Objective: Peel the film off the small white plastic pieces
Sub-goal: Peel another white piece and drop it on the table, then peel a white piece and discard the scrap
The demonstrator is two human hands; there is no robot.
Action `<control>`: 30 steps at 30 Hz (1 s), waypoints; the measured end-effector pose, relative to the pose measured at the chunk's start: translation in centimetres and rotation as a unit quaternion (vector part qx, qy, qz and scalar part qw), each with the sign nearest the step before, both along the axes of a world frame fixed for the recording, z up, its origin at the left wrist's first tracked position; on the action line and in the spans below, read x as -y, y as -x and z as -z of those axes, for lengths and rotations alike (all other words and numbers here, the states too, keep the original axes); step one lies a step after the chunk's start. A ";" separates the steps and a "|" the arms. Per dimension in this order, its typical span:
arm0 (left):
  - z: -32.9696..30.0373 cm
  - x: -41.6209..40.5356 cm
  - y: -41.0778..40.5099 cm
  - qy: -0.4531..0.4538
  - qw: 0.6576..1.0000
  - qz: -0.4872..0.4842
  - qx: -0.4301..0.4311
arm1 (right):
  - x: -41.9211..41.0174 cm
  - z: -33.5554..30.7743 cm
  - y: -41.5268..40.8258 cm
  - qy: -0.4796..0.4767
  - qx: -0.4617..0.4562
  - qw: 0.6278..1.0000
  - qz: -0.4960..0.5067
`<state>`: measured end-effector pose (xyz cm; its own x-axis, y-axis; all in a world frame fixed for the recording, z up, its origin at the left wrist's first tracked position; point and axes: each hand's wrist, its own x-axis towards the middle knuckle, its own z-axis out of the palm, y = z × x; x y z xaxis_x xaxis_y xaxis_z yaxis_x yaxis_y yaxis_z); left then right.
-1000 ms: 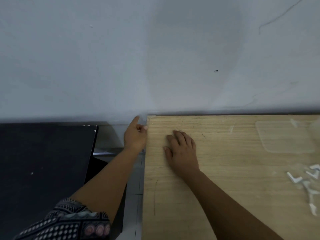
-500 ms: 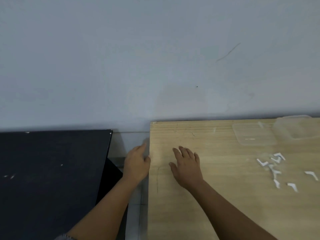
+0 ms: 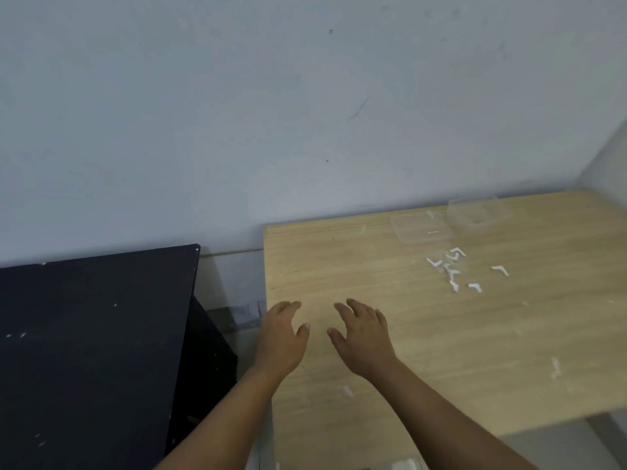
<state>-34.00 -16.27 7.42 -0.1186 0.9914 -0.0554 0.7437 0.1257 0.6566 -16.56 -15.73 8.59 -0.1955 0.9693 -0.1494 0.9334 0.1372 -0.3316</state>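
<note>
Several small white angled plastic pieces [image 3: 453, 269] lie scattered on the light wooden table [image 3: 441, 334] toward its far right. My left hand [image 3: 283, 337] hovers with relaxed fingers over the table's left edge and holds nothing. Beside it, my right hand [image 3: 363, 335] is spread over the tabletop with straight fingers, also holding nothing. Both hands are well to the left of the pieces.
A clear plastic container [image 3: 478, 213] and its flat lid [image 3: 420, 227] sit at the back of the table near the wall. A black table [image 3: 95, 351] stands to the left across a narrow gap. Small white scraps [image 3: 555, 366] lie on the wood.
Both hands have drawn back from the table's far left corner toward me. My left hand has left the table edge. The view has swung right and up, showing more of the table.
</note>
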 end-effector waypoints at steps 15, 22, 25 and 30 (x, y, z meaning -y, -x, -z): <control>0.4 1.8 -14.0 -0.044 0.993 0.105 -0.016 | 5.3 0.8 -14.7 -0.014 -0.027 0.992 0.120; 1.0 1.1 -23.7 -0.030 0.993 0.116 -0.004 | 5.1 0.9 -24.8 -0.009 -0.020 0.991 0.132; 1.6 0.8 -27.6 -0.013 0.992 0.127 -0.002 | 4.3 1.1 -29.0 -0.004 -0.023 0.989 0.144; 2.0 -0.1 -32.7 0.007 0.991 0.136 0.006 | 2.7 1.4 -34.2 0.001 -0.044 0.986 0.158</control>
